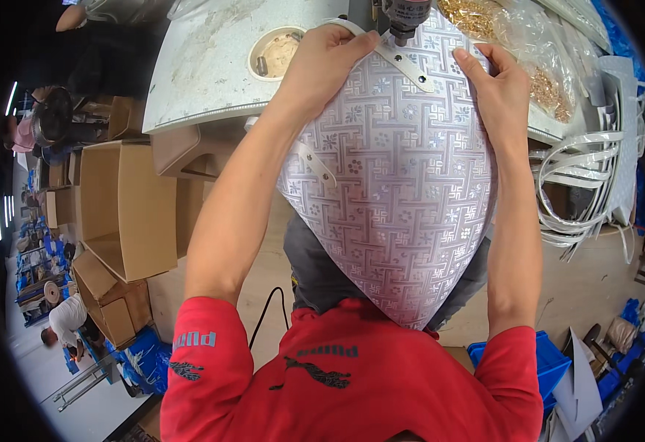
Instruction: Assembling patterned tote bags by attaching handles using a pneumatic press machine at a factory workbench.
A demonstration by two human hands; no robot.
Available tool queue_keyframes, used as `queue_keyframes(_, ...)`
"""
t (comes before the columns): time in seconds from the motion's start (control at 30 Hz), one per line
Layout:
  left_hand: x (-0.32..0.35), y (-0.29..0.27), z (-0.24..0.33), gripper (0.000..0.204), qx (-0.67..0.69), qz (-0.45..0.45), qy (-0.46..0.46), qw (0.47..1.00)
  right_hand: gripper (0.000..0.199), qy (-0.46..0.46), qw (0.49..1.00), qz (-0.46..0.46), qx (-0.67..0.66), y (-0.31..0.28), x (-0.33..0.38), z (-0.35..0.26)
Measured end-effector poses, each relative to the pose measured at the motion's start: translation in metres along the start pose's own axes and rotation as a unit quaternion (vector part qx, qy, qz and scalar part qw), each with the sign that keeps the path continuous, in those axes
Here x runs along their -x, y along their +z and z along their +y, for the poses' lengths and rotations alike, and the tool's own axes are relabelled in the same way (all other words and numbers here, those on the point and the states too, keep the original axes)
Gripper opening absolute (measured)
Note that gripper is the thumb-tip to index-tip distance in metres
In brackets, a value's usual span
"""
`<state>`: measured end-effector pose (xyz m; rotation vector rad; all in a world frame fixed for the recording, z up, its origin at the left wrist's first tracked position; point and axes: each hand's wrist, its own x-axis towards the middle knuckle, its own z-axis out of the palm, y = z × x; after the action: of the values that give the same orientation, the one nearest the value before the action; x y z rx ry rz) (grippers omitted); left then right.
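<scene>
Nearest us is our red shirt [352,376]; above it the patterned silver sheet [396,206] runs from lap to bench, its top edge at twelve o'clock under the press head [405,16]; we judge we are seating the white strap [403,62] for riveting, and the next move calls for holding the hole squarely beneath the tool; our left hand [321,62] pinches sheet and strap at eleven o'clock, our right hand [495,88] grips the sheet's edge at one o'clock; both forearms reach up, elbows bent.
</scene>
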<state>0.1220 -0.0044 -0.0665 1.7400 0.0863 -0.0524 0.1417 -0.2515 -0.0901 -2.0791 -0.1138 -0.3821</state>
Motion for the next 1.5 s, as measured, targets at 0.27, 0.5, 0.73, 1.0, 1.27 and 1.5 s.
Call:
queue_keyframes(0.27,0.001,-0.001,0.003,0.034,0.009,-0.002,-0.011,1.000,0.031,-0.009,1.000,0.006,0.016,0.002,-0.001,0.003)
queue_keyframes(0.5,0.000,-0.001,0.006,0.032,0.032,-0.010,-0.026,0.999,0.030,0.016,0.999,0.002,0.032,0.001,-0.003,-0.003)
queue_keyframes(0.73,0.028,-0.011,0.017,0.030,0.093,-0.070,-0.087,0.989,0.023,0.095,0.983,-0.101,-0.118,-0.015,0.017,-0.043)
queue_keyframes(1.0,0.097,-0.021,0.016,0.048,0.190,-0.174,-0.116,0.959,0.020,0.119,0.947,-0.201,-0.220,0.001,0.051,-0.067)
queue_keyframes(1.27,0.121,-0.019,0.020,0.052,0.187,-0.124,-0.131,0.966,0.022,0.063,0.959,-0.222,-0.166,-0.003,0.067,-0.071)
queue_keyframes(1.5,0.078,-0.015,0.014,0.047,0.177,-0.118,-0.092,0.973,0.028,0.141,0.941,-0.249,-0.182,-0.009,0.024,-0.060)
